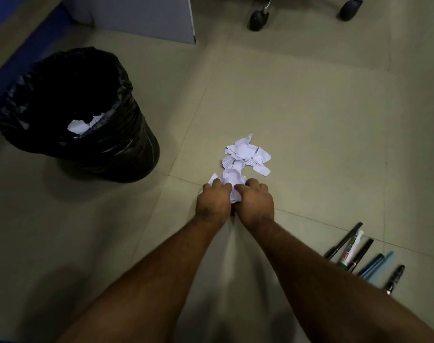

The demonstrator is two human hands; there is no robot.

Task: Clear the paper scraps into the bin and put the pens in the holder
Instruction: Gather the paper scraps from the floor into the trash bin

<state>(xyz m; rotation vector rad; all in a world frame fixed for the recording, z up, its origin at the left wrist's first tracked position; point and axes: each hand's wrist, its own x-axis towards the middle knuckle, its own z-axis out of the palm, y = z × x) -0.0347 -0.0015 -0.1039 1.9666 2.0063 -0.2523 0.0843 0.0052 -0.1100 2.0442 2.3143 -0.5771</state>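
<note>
Left hand (213, 201): my fingers curl round a bunch of paper scraps (232, 181).
Right hand (256, 201): grips the same bunch.
Loose scraps (246, 154): floor, 12 o'clock.
Bin (92, 144): 10 o'clock.
Pens (366, 256): 4 o'clock.

I count one bin (92, 134), one heap of scraps (246, 154), six pens (359, 253) on the floor, two chair casters (259, 19), and my two hands.
</note>
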